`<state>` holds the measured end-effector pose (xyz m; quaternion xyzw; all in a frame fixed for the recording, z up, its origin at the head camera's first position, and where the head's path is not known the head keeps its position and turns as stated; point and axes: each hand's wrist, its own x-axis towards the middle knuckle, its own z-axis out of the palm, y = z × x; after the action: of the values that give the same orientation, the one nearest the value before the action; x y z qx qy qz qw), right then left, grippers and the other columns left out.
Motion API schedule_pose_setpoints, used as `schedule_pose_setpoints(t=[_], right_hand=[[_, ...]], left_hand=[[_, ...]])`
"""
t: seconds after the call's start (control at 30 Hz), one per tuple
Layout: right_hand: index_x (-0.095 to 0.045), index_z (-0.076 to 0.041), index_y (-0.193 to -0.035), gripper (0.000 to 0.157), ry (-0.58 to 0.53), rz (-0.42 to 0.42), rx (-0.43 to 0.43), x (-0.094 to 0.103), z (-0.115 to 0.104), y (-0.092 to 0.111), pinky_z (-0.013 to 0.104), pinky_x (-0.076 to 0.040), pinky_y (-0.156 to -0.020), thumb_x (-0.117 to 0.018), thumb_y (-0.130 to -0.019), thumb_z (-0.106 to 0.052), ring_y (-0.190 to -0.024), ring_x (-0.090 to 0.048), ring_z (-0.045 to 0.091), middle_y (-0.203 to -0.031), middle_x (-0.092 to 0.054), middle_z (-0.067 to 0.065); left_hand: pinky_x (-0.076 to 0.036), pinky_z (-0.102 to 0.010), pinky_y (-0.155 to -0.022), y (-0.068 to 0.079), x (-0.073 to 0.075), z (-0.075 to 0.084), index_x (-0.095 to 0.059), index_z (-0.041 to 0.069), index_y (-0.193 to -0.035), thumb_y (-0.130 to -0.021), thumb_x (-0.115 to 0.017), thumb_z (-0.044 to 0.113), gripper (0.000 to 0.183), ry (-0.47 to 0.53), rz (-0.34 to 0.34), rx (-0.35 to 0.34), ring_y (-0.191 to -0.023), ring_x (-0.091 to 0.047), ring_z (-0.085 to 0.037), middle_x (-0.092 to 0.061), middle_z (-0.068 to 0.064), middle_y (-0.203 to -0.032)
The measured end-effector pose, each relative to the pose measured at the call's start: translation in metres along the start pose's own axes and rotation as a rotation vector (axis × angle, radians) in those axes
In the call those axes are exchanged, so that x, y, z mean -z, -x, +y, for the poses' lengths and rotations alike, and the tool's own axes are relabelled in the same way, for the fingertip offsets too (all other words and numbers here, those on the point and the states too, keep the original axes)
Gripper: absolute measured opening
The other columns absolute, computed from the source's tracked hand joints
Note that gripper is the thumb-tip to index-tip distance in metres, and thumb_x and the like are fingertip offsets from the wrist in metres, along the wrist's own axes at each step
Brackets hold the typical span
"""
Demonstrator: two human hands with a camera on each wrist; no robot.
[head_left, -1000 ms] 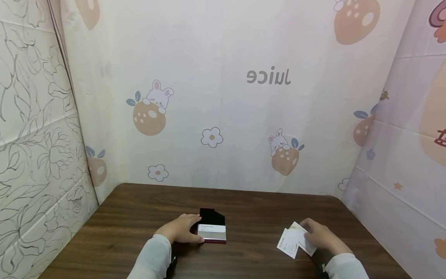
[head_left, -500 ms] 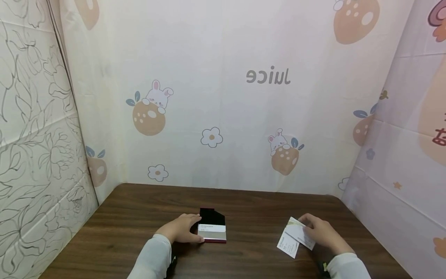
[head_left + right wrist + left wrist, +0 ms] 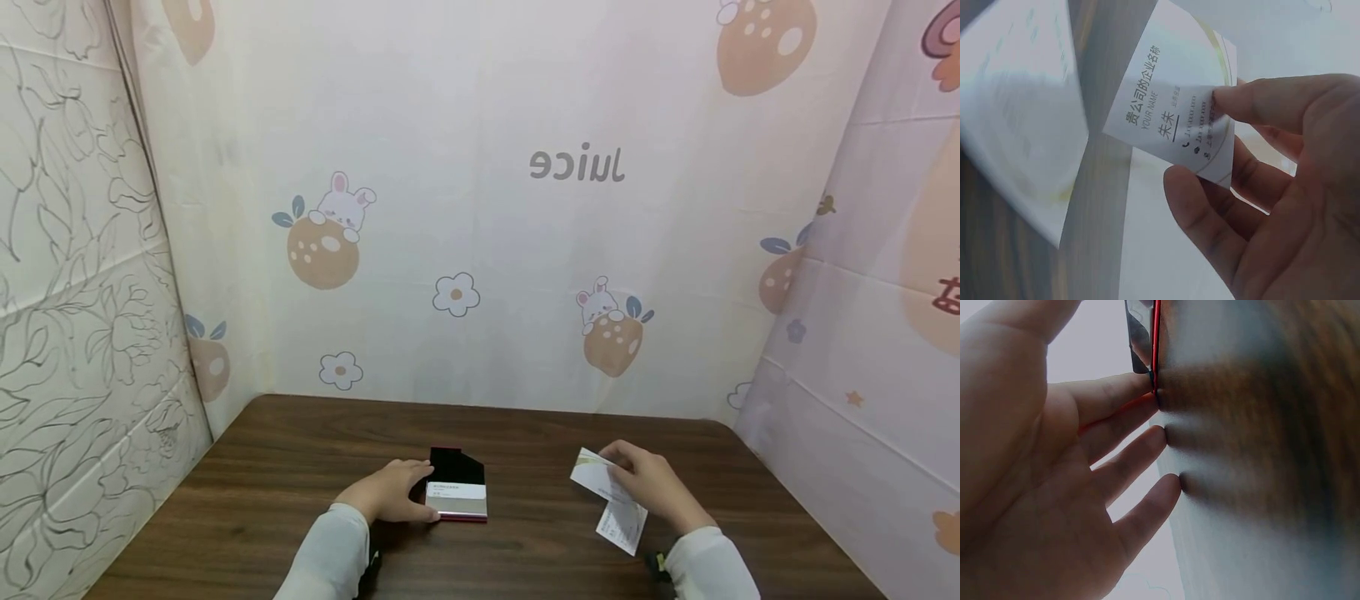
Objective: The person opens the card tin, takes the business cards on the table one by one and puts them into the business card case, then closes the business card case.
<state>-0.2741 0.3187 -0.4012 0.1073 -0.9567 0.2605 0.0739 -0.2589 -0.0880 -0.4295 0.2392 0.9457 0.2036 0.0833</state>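
An opened business card case (image 3: 456, 507) lies on the wooden table, its black lid (image 3: 457, 467) folded back and a white card showing in its silver base. My left hand (image 3: 392, 492) rests at the case's left side, thumb at the front corner. In the left wrist view its fingers (image 3: 1141, 497) stretch out straight to the tabletop, near the case's red edge (image 3: 1156, 350). My right hand (image 3: 648, 483) pinches a white business card (image 3: 592, 473) with printed text and a gold curve. Below it, a second business card (image 3: 622, 527) lies on the table.
The brown table (image 3: 525, 558) ends against a pale printed curtain (image 3: 480, 208) at the back. More patterned curtains hang on the left (image 3: 82, 292) and the right (image 3: 870, 275).
My right hand has drawn one card up and away to the left, so the pair overlaps less. The other card has stayed in place; my left hand and the case have not moved.
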Motion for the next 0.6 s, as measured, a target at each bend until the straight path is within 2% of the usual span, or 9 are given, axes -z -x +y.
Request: schedule_pose_setpoints(t=[0.13,0.33,0.6], right_hand=[[-0.064,-0.018,-0.102,0.018,-0.014,0.013,0.071,-0.013,-0.016,-0.010,0.040,-0.052,-0.065,-0.062,-0.087,-0.010,-0.074,-0.057,0.012,-0.087,-0.067,0.003],[-0.065,-0.023,-0.098,0.018,-0.035,0.013,0.134,-0.041,-0.048,-0.023,0.038,-0.052,-0.068,-0.064,-0.086,-0.010,-0.075,-0.057,0.008,-0.086,-0.067,-0.001],[-0.065,-0.018,-0.107,0.026,-0.101,-0.064,0.313,-0.070,-0.092,-0.036,0.042,-0.052,-0.078,-0.054,-0.089,-0.003,-0.092,-0.057,0.012,-0.109,-0.066,0.003]], left_hand=[[-0.037,-0.054,-0.101,0.000,-0.001,0.002,-0.044,0.006,-0.138,-0.079,-0.066,0.051,0.078,0.002,0.004,0.005,-0.128,-0.034,-0.032,-0.042,-0.013,-0.143],[-0.037,-0.054,-0.101,-0.001,-0.002,0.002,-0.044,0.006,-0.138,-0.078,-0.066,0.052,0.078,-0.004,0.002,0.006,-0.128,-0.034,-0.032,-0.042,-0.013,-0.142],[-0.037,-0.053,-0.102,-0.003,-0.004,0.001,-0.045,0.006,-0.137,-0.078,-0.066,0.053,0.079,-0.014,0.015,0.001,-0.128,-0.034,-0.032,-0.043,-0.012,-0.142]])
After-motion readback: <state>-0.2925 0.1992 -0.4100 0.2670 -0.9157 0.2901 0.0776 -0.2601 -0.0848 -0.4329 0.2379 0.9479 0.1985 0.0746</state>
